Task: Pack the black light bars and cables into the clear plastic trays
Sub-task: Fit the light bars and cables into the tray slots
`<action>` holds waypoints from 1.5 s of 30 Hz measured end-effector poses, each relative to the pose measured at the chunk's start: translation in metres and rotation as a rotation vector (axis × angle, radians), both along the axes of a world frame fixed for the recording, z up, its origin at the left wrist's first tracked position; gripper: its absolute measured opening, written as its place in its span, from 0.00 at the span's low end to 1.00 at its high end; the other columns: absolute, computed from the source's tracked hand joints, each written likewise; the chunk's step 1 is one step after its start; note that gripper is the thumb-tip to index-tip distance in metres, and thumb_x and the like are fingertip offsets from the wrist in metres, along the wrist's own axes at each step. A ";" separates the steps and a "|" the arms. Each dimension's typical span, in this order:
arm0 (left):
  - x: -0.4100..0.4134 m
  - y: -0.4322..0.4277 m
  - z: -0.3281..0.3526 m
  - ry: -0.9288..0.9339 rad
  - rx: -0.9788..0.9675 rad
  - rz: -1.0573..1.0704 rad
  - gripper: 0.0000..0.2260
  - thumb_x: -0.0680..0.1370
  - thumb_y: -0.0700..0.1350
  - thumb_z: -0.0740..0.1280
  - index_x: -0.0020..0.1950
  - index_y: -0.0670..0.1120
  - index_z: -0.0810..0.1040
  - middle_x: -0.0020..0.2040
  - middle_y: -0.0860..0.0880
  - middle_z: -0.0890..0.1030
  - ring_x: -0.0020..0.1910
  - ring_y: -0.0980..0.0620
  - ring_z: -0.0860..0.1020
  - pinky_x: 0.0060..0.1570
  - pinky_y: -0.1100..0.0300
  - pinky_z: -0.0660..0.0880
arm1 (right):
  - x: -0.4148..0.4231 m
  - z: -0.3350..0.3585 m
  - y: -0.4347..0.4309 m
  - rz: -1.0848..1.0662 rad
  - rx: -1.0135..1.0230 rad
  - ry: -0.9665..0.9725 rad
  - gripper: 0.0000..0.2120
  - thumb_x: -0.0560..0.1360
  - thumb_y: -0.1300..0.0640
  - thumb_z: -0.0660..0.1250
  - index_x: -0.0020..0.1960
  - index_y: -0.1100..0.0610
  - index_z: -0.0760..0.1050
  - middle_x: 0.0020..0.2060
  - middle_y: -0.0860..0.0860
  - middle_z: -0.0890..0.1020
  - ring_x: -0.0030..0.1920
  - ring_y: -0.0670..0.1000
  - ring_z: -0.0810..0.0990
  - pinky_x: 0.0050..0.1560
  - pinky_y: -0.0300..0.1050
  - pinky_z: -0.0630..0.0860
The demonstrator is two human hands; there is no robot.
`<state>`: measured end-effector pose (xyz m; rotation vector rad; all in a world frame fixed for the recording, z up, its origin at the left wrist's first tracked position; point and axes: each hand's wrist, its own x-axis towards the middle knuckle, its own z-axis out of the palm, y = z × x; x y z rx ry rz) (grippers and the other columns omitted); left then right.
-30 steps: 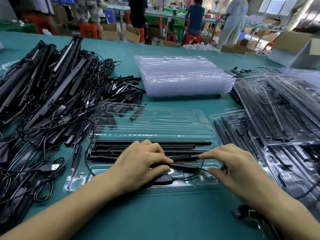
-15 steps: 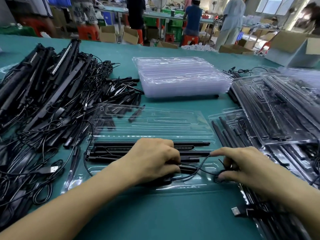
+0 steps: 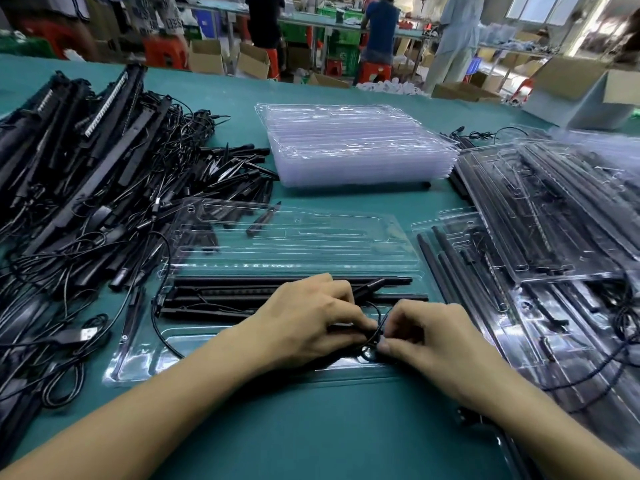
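Observation:
A clear plastic tray (image 3: 298, 237) lies open on the green table in front of me. Three black light bars (image 3: 221, 292) lie side by side in its near half. My left hand (image 3: 304, 323) rests over the bars' right part, fingers curled on a thin black cable (image 3: 375, 318). My right hand (image 3: 436, 337) meets it from the right and pinches the same cable's coil at the tray's front slot. One short bar end (image 3: 369, 285) sticks up above my left fingers.
A big heap of loose black bars and cables (image 3: 86, 188) fills the table's left side. A stack of empty clear trays (image 3: 356, 147) stands behind. Packed trays (image 3: 540, 223) pile up on the right. People stand at benches in the background.
My right hand has moved left from the tray's right end and now meets my left hand over the cable. The cable loop has been drawn in tighter between both hands.

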<state>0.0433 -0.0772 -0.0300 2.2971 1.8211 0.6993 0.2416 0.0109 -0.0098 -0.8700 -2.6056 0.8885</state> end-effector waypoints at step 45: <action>0.001 -0.001 -0.006 -0.179 -0.002 0.165 0.19 0.77 0.58 0.69 0.63 0.49 0.81 0.51 0.53 0.74 0.48 0.57 0.74 0.53 0.64 0.71 | -0.036 0.018 0.017 -0.274 0.034 -0.413 0.13 0.66 0.45 0.70 0.31 0.53 0.76 0.32 0.50 0.80 0.39 0.55 0.80 0.39 0.45 0.76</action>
